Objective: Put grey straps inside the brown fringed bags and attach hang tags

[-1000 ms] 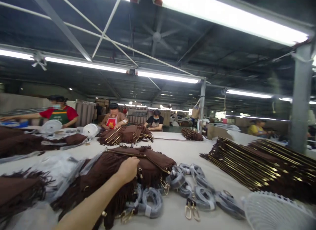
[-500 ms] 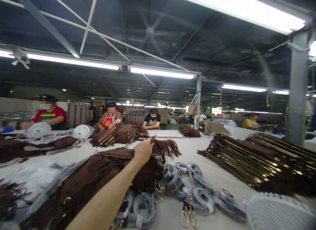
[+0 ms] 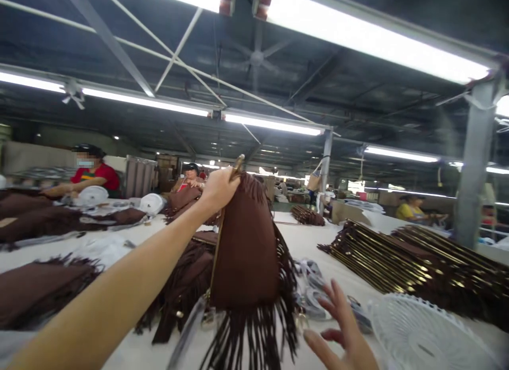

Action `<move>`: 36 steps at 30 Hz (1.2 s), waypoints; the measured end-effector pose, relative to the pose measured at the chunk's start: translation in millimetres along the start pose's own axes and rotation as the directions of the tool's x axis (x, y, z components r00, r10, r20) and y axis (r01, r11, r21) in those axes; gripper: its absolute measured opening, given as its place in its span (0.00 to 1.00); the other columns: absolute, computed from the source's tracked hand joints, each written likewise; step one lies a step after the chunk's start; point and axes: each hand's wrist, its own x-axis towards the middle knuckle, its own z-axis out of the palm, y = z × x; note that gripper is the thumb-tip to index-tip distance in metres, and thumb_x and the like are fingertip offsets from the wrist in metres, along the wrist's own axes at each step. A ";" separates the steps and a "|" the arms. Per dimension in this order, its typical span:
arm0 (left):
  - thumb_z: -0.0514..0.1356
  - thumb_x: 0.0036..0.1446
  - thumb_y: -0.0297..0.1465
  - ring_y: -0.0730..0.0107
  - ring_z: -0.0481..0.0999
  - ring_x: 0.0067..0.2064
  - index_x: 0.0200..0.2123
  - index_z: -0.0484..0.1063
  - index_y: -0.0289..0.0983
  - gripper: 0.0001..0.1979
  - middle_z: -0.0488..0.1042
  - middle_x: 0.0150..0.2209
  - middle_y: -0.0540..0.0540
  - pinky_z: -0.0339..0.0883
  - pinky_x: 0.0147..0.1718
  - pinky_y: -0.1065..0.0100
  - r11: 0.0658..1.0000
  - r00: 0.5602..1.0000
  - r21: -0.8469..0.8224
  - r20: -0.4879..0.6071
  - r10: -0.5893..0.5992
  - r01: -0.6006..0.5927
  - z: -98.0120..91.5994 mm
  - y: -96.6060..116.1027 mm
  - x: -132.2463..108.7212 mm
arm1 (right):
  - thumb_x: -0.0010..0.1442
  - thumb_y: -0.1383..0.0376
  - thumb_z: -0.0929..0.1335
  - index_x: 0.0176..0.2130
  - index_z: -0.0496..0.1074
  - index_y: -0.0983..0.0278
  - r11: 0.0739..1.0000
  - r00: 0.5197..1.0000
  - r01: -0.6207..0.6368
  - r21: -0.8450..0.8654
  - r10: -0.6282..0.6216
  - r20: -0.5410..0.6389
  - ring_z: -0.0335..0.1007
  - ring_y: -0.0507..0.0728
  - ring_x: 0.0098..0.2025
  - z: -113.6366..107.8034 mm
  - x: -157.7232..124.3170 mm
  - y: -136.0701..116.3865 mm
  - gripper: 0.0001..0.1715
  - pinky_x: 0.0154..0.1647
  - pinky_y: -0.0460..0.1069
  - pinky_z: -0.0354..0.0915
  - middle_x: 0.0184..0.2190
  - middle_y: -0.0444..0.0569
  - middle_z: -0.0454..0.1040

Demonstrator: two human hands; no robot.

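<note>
Right of bag [image 3: 247, 248]: straps [image 3: 317, 302], apparently.

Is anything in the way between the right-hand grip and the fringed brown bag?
Nothing visible blocks it. The right-hand grip is open beside the fringed brown bag, which the left-hand grip holds up by its top. Coiled straps show in the gap, but seem to lie on the table beyond.
</note>
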 end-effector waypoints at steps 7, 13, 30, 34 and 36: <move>0.48 0.64 0.25 0.54 0.78 0.43 0.42 0.72 0.33 0.12 0.77 0.39 0.37 0.70 0.40 0.58 0.947 0.897 0.144 0.388 0.212 -0.286 34.6 64.2 -101.9 | 0.46 0.50 0.76 0.63 0.55 0.68 0.681 0.806 -0.569 0.461 0.351 0.476 0.76 0.66 0.43 33.4 2.4 -57.7 0.55 0.28 0.50 0.69 0.47 0.63 0.76; 0.63 0.55 0.32 0.60 0.80 0.37 0.38 0.74 0.35 0.08 0.79 0.36 0.42 0.72 0.33 0.68 0.961 0.612 -0.047 0.762 0.210 -0.272 93.5 45.6 -240.9 | 0.45 0.64 0.76 0.37 0.74 0.68 0.471 0.565 -0.814 0.340 0.507 0.651 0.78 0.57 0.35 15.1 -26.2 13.2 0.18 0.34 0.46 0.72 0.35 0.54 0.80; 0.51 0.54 0.27 0.61 0.74 0.45 0.46 0.72 0.37 0.17 0.75 0.42 0.43 0.67 0.46 0.64 0.997 0.618 0.035 0.783 -0.070 0.070 1.1 -119.6 -328.1 | 0.63 0.69 0.65 0.39 0.68 0.63 0.584 0.412 0.804 -0.114 -0.407 0.815 0.73 0.57 0.28 141.4 -110.5 -62.2 0.03 0.23 0.48 0.69 0.33 0.45 0.75; 0.52 0.47 0.24 0.56 0.74 0.48 0.49 0.73 0.40 0.25 0.76 0.47 0.41 0.67 0.50 0.62 0.997 0.649 0.074 0.760 -0.046 -0.017 25.3 -142.1 -348.1 | 0.66 0.65 0.64 0.38 0.65 0.63 0.490 0.373 0.860 -0.143 -0.412 0.831 0.72 0.55 0.25 168.1 -112.7 -59.0 0.03 0.16 0.47 0.65 0.33 0.42 0.73; 0.53 0.45 0.24 0.56 0.75 0.48 0.45 0.75 0.44 0.24 0.77 0.47 0.44 0.69 0.48 0.65 0.997 0.658 0.006 0.751 0.043 -0.072 33.4 -155.7 -351.6 | 0.67 0.63 0.63 0.39 0.65 0.62 0.465 0.326 0.879 -0.110 -0.415 0.849 0.72 0.53 0.26 164.3 -102.6 -55.5 0.04 0.15 0.46 0.62 0.34 0.40 0.73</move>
